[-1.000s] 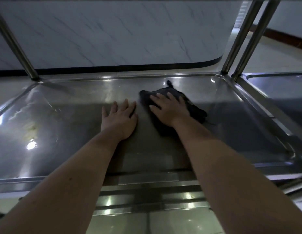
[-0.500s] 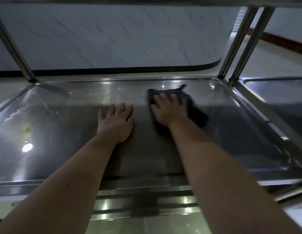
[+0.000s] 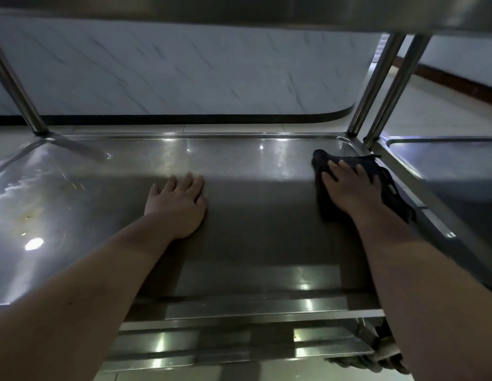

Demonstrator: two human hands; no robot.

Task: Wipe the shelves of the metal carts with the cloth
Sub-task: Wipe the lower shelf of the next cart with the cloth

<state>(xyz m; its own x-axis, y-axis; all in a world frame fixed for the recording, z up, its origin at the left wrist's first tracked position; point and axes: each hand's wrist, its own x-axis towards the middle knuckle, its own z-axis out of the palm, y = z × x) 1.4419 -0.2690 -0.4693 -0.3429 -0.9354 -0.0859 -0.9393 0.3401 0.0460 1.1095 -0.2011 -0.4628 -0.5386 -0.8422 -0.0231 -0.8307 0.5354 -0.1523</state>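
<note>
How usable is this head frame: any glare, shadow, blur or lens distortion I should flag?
Head view: dim overall; glare spots on the shelf at left and along its far edge; a broad shadow covers the middle, where the left hand rests; the right hand and dark cloth look slightly soft; wide-angle distortion splays the cart posts.

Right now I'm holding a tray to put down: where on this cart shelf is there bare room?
Bare: the stretch between left hand and right hand, and the stained left part, from the left hand to the left post. Crowded: the far right corner, where the right hand presses the dark cloth beside the right rim.
</note>
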